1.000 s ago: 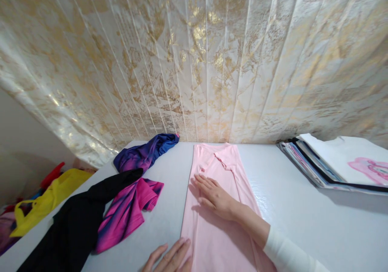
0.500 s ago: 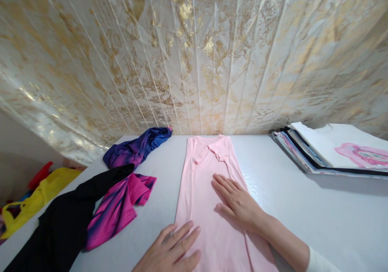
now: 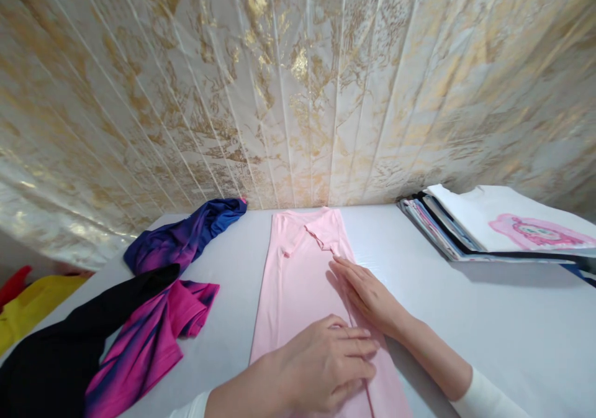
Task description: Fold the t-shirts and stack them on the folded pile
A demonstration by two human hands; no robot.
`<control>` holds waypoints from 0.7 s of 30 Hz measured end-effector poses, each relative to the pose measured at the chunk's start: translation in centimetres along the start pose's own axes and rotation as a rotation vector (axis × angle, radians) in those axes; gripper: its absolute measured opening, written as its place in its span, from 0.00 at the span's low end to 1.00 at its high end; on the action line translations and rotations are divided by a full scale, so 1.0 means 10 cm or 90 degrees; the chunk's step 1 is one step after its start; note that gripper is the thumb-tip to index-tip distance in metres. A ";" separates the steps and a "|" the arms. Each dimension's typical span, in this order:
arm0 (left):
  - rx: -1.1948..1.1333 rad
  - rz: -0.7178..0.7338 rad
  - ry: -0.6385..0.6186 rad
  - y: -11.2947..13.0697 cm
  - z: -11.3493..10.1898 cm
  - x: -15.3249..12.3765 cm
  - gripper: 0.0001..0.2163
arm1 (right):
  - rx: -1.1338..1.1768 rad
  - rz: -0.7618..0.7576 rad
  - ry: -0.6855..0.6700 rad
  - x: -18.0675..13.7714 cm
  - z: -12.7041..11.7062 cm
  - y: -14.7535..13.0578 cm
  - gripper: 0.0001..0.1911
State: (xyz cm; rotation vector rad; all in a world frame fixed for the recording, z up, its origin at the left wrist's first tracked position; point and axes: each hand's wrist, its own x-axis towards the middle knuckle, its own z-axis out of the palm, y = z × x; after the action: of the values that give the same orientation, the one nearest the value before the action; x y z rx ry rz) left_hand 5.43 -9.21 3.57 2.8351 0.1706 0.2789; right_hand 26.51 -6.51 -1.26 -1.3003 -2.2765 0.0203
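A long pink garment (image 3: 298,287), perhaps a dress, lies flat on the white table, its sides folded inward lengthwise and its short sleeves turned over the front near the far end. My right hand (image 3: 367,290) rests flat along the right folded edge, fingers stretched toward the sleeve. Nearer to me, my left hand (image 3: 333,359) lies across the cloth, its fingers slightly bent and apart over the right-hand fold. Neither hand grips the cloth visibly. The lower end of the garment runs out of view under my left arm.
To the right, a stack of folded clothes is topped by a white T-shirt (image 3: 512,219) with a pink print. Left lie a blue-purple garment (image 3: 186,235), a black garment (image 3: 69,337) and a pink-and-navy one (image 3: 153,343). Yellow cloth (image 3: 41,306) shows beyond the left edge; a gold-patterned curtain (image 3: 298,95) hangs behind.
My left hand has moved right, from the garment's left edge across to its right fold. My right hand has shifted slightly outward to the edge. The view has turned a little right.
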 end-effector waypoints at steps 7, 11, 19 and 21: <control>0.003 0.045 -0.006 -0.14 0.18 0.01 0.11 | -0.094 0.049 -0.110 0.03 0.01 0.32 0.24; 0.039 0.112 0.009 -0.18 0.44 0.00 0.14 | -0.154 0.067 -0.130 0.14 0.06 0.35 0.26; -0.030 0.069 -0.014 -0.09 0.04 0.03 0.13 | -0.182 0.082 -0.130 0.22 0.10 0.36 0.26; -0.041 -0.012 -0.016 -0.13 -0.12 0.08 0.17 | -0.184 0.085 -0.137 0.22 0.09 0.36 0.26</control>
State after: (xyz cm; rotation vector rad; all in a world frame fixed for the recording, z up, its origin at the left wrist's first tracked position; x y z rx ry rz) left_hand 5.81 -7.52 4.49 2.7708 0.1810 0.2409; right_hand 28.06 -2.62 -2.07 -1.6685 -2.4356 -0.1334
